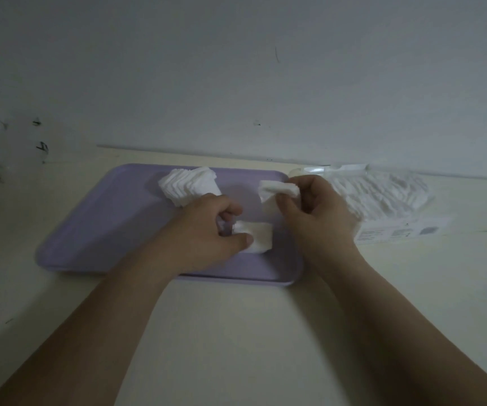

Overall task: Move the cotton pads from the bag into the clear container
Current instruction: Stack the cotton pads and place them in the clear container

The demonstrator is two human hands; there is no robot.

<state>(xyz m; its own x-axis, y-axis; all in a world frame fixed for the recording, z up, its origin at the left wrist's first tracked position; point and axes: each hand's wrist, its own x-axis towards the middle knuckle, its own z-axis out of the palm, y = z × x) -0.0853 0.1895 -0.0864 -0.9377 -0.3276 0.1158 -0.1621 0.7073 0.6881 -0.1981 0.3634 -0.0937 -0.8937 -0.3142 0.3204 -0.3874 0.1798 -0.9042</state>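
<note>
A fanned stack of cotton pads (188,186), white and square, lies at eleven o'clock on the lavender tray (95,230). My left hand (207,230) pinches a small flat bunch of pads (258,237) low over the tray's middle. My right hand (315,206) holds a second bunch (277,190) raised, at one o'clock from the first. The clear bag (383,200) lies on its side, packed with rows of pads, at three o'clock just beside the tray.

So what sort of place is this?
Probably a home tabletop: a lilac tray on a cream table against a scuffed white wall, a bag of cotton pads beside it.
</note>
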